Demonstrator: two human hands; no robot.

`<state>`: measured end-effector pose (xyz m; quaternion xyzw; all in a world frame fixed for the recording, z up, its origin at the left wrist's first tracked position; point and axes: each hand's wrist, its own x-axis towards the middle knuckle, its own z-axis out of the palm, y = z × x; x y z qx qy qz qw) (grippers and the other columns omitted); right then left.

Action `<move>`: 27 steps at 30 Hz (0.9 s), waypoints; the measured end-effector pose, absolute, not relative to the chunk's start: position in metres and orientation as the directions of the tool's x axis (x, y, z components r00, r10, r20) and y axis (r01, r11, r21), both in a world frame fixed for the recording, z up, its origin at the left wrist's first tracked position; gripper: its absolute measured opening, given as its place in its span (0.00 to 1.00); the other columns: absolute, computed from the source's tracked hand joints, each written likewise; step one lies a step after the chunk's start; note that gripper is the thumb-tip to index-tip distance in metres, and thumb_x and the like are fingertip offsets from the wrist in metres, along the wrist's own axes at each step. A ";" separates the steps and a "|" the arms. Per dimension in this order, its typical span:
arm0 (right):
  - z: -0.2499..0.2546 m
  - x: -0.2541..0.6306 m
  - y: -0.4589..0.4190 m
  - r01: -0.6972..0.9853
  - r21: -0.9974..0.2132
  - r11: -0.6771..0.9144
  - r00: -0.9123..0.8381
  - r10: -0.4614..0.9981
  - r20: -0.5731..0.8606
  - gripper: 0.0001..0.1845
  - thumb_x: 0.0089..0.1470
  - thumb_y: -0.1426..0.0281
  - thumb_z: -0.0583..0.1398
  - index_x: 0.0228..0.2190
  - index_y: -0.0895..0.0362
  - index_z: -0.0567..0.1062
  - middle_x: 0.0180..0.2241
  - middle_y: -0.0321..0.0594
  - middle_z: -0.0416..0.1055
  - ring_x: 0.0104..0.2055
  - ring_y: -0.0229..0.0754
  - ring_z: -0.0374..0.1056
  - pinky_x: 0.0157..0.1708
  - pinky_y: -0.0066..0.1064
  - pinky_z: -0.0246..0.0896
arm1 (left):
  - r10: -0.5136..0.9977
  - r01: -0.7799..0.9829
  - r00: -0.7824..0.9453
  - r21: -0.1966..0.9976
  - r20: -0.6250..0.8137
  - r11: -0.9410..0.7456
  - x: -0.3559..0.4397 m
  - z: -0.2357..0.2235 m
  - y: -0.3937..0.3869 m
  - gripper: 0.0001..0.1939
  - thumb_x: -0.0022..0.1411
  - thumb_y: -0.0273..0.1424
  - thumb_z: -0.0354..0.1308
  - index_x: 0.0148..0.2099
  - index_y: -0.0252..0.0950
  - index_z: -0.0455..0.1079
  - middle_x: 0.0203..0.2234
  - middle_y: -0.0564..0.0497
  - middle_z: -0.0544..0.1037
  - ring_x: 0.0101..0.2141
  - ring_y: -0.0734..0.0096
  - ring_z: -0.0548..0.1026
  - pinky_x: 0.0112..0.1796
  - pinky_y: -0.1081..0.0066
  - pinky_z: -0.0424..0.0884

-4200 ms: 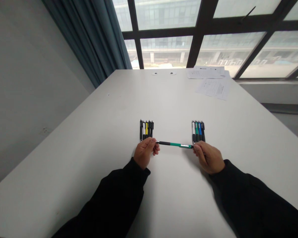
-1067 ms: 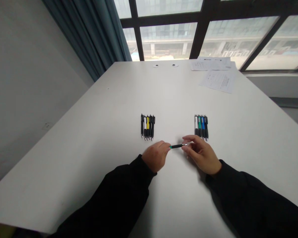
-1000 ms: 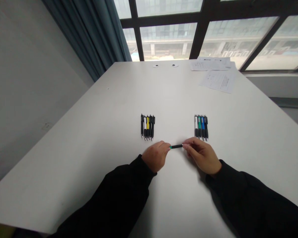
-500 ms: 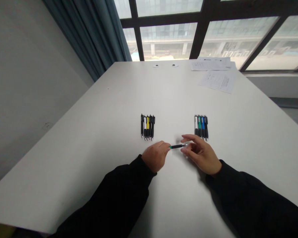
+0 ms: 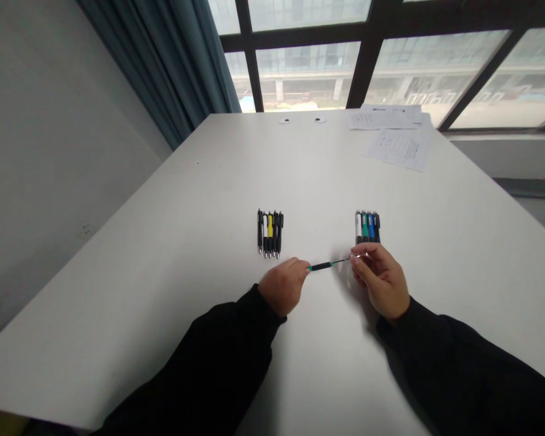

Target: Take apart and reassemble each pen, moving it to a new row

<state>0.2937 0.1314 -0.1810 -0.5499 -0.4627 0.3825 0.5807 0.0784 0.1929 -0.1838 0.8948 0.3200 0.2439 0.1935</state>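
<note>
My left hand [image 5: 282, 286] is closed round a green pen with a black grip [image 5: 320, 266], held almost level just above the table. From its front end a thin dark refill [image 5: 340, 261] sticks out, bare of the silver tip. My right hand [image 5: 381, 281] is closed in a pinch at the far end of the refill, on the small silver pen tip [image 5: 356, 257], which the fingers mostly hide. Just beyond that hand lies a row of white, green, blue and black pens [image 5: 366, 224], their lower ends covered by the fingers.
Beyond my left hand is another row of several pens [image 5: 269, 233], black, white and yellow. Papers [image 5: 397, 145] lie at the white table's [image 5: 163, 242] far right corner. Two small oval pieces [image 5: 318, 120] sit near the back edge, before the window.
My right hand has closed its fingers and moved right, away from the pen, with the silver tip. The refill now shows bare. My left hand stays nearly still.
</note>
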 end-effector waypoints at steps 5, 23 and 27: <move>-0.177 0.293 0.131 0.072 -0.992 0.100 0.230 0.967 0.114 0.13 0.55 0.61 0.64 0.38 0.54 0.70 0.23 0.30 0.61 0.19 0.33 0.54 0.17 0.26 0.49 | 0.660 0.471 0.678 0.499 0.323 -0.728 0.079 -0.178 0.191 0.13 0.70 0.29 0.43 0.43 0.34 0.69 0.32 0.46 0.75 0.34 0.66 0.74 0.37 0.66 0.71; -0.177 0.291 0.131 0.205 -0.975 0.084 -0.039 0.996 0.077 0.10 0.53 0.62 0.66 0.34 0.56 0.78 0.23 0.35 0.69 0.23 0.36 0.60 0.24 0.30 0.57 | 0.514 0.499 0.756 0.152 0.405 -0.853 0.088 -0.177 0.185 0.11 0.69 0.32 0.49 0.37 0.37 0.70 0.26 0.51 0.73 0.27 0.69 0.71 0.29 0.68 0.65; -0.176 0.291 0.130 0.199 -0.974 0.110 -0.001 0.994 0.112 0.09 0.54 0.64 0.65 0.33 0.57 0.78 0.28 0.39 0.73 0.25 0.37 0.62 0.25 0.31 0.58 | 0.563 0.559 0.717 0.143 0.412 -0.817 0.086 -0.174 0.184 0.09 0.66 0.31 0.52 0.33 0.38 0.70 0.23 0.54 0.71 0.24 0.72 0.69 0.25 0.69 0.59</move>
